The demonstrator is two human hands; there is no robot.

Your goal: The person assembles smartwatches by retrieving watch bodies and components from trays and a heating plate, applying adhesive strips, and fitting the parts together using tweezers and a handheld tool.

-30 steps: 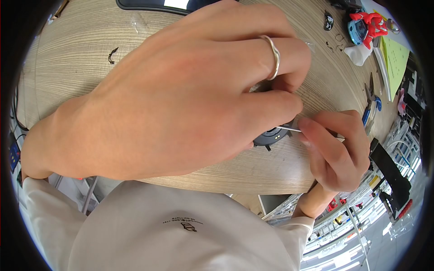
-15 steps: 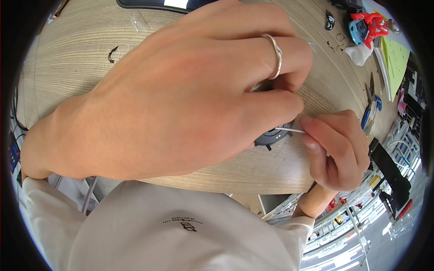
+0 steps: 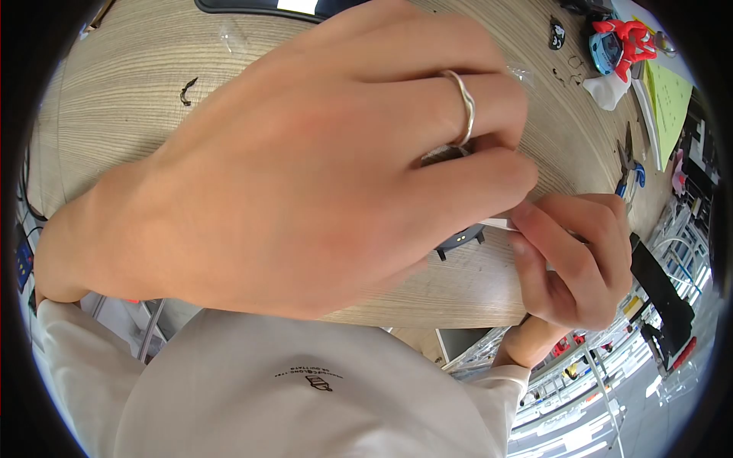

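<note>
My left hand (image 3: 328,168), with a ring on one finger, spreads across the middle of the view with its fingers curled downward. Beneath its index finger shows the edge of a black round device (image 3: 460,239), like a watch body, with lugs and small gold contacts. Most of this device is hidden by the hand. On the right, the thumb and index finger of my right hand (image 3: 576,263) pinch a thin white strip (image 3: 500,224), whose far end passes under the left index finger.
Blue-handled pliers (image 3: 628,164) lie on the right of the wooden table (image 3: 114,114). Behind them are a red figure (image 3: 628,46) and a yellow-green notepad (image 3: 668,107). A small dark curved piece (image 3: 187,91) lies at left. A black-framed object (image 3: 252,6) sits at the far edge.
The left index finger has moved right, covering more of the white strip. The black device has turned slightly, showing both lugs. My right hand has shifted slightly right and down.
</note>
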